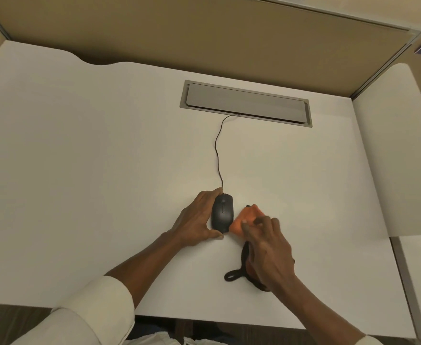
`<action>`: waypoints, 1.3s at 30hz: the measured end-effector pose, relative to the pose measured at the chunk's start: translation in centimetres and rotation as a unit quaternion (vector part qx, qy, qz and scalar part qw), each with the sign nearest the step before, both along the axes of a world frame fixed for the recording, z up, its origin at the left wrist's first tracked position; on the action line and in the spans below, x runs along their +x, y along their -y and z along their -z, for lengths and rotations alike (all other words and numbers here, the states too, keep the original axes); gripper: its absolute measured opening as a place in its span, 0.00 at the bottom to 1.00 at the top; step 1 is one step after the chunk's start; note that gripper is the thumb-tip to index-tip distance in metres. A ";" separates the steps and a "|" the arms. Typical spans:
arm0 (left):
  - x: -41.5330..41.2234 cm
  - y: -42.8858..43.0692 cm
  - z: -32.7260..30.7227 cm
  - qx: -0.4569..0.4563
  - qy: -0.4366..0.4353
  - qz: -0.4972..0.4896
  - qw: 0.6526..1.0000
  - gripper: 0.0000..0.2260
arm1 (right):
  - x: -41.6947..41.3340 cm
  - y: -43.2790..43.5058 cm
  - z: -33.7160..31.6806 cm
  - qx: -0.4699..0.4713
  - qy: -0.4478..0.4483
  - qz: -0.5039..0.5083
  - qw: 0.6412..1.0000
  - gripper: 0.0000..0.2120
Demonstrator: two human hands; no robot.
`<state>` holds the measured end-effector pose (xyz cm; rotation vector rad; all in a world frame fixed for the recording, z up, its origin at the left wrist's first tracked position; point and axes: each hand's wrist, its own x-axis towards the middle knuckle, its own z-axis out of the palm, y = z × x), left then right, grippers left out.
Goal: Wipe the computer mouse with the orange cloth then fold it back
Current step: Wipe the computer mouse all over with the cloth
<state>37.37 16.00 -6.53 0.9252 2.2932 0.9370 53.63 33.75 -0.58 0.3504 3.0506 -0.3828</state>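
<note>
black corded mouse [222, 213] | left hand [199, 220] grips its side | right hand [269, 247] presses bunched orange cloth [246, 220] beside it

office cubicle | white desk [80, 158] | fabric partition [204, 33] | cable hatch [245, 103]

Left hand [199, 217] grips the black computer mouse [222, 213] on the white desk [80, 170]. Right hand [269, 250] presses the orange cloth [246, 219] against the mouse's right side.
</note>
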 end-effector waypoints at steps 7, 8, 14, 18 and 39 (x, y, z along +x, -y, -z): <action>0.2 -0.1 0.0 0.005 -0.001 -0.013 1.000 0.54 | -7.3 -1.4 -1.2 -0.082 -0.033 0.069 0.994 0.27; 0.2 -0.1 0.1 0.006 -0.002 -0.015 1.000 0.53 | -8.0 -1.3 -1.1 -0.081 -0.025 0.049 0.995 0.26; 0.3 -0.2 -0.3 0.008 0.011 -0.012 1.000 0.55 | -6.1 0.7 -0.3 -0.060 -0.002 -0.002 0.998 0.29; 0.2 -0.1 -0.7 0.002 0.006 -0.010 1.000 0.56 | -2.4 2.1 0.1 -0.075 -0.002 0.001 0.997 0.31; 0.3 -0.5 -2.1 -0.026 0.045 -0.041 0.998 0.65 | -8.1 0.5 -2.0 0.086 -0.043 -0.129 0.987 0.18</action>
